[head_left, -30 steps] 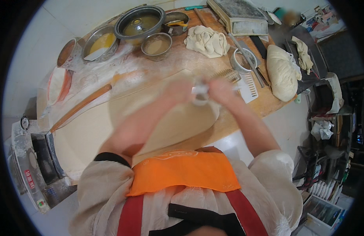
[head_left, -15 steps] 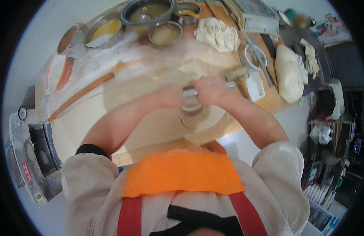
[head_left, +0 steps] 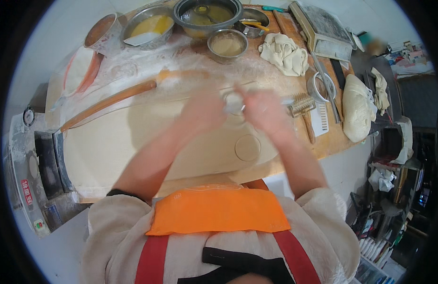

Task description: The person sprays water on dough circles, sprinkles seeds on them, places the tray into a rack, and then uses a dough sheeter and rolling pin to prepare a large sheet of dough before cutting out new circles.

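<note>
A wide sheet of pale rolled dough [head_left: 110,146] lies on the floured board. Over its right part, my left hand [head_left: 204,109] and my right hand [head_left: 264,111] meet around a round, shiny metal cutter [head_left: 234,102]. Both hands are closed on its sides, though motion smears the fingers. One round outline [head_left: 248,147] is cut into the dough nearer to me, below the cutter. A long wooden rolling pin [head_left: 110,104] lies aslant along the far left edge of the sheet.
Behind stand a metal bowl of yellow liquid [head_left: 142,41], a large dark pot [head_left: 181,21] and a small bowl [head_left: 227,56]. To the right are a crumpled cloth-like dough piece [head_left: 285,54], a spiked roller [head_left: 302,105], a white comb-like scraper [head_left: 320,119], a scale [head_left: 332,47] and a dough lump [head_left: 356,109].
Both hands with the cutter have moved away from me across the dough, off the lower cut circle, which now shows whole. The whole view has also shifted slightly.
</note>
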{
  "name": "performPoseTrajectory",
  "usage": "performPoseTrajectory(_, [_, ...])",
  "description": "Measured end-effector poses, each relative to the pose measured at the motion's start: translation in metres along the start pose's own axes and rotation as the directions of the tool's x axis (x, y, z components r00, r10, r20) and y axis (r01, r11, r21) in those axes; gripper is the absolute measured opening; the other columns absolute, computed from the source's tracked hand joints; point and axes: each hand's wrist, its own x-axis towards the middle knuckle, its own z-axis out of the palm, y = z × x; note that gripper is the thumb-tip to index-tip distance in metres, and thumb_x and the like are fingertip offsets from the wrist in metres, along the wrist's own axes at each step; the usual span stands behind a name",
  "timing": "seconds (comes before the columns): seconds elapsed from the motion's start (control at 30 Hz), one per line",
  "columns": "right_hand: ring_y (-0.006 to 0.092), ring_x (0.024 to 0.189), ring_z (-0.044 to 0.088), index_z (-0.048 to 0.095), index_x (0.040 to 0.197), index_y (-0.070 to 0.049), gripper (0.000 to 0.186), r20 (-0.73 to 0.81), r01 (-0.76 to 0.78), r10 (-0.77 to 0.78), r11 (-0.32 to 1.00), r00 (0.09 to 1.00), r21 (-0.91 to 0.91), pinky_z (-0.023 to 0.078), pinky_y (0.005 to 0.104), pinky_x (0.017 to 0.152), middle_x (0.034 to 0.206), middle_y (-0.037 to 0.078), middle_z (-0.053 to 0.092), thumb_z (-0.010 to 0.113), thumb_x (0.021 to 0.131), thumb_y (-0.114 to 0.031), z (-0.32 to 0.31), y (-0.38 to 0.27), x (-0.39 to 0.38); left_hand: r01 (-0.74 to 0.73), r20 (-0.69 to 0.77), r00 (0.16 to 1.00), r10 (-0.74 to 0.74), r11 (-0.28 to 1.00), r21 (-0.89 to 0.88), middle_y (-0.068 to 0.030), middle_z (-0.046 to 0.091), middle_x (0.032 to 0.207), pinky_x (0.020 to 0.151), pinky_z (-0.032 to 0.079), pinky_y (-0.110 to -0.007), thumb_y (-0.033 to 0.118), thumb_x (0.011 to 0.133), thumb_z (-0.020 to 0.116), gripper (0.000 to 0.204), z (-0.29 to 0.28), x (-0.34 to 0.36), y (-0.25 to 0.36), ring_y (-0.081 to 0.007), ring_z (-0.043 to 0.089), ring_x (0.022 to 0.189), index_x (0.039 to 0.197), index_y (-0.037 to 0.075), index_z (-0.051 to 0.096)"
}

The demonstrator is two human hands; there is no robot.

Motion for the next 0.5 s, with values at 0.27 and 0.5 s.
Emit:
performPoseTrajectory(0.27, [0.0316,0.075,0.068,0.057,0.121,-0.012,0.048,-0.013,0.013,-0.013,0.999,1.0,0.035,0.052,0.0437,0.062,0.08,0.014,0.068,0.061,0.073,-0.016,-0.013,-0.039,-0.015,-0.072,0.027,0.997,0.076,0.986,-0.148,-0.0186,0.068,0.081,0.068,0.051,-0.046,0.026,0.078,0.059,0.024,-0.027,-0.046,-0.009,-0.0378,0.065,0.077,0.088,0.006,0.067])
performPoseTrajectory(0.5, [0.033,0.082,0.066,0.056,0.125,-0.014,0.05,0.311,0.039,-0.082,0.989,0.947,0.143,0.052,0.0448,0.071,0.087,0.017,0.068,0.061,0.075,-0.016,0.033,-0.077,0.009,0.157,0.466,0.885,-0.026,0.957,-0.245,-0.0182,0.066,0.073,0.061,0.049,-0.044,0.028,0.073,0.061,0.024,0.026,-0.045,-0.066,-0.0352,0.063,0.067,0.08,0.005,0.067])
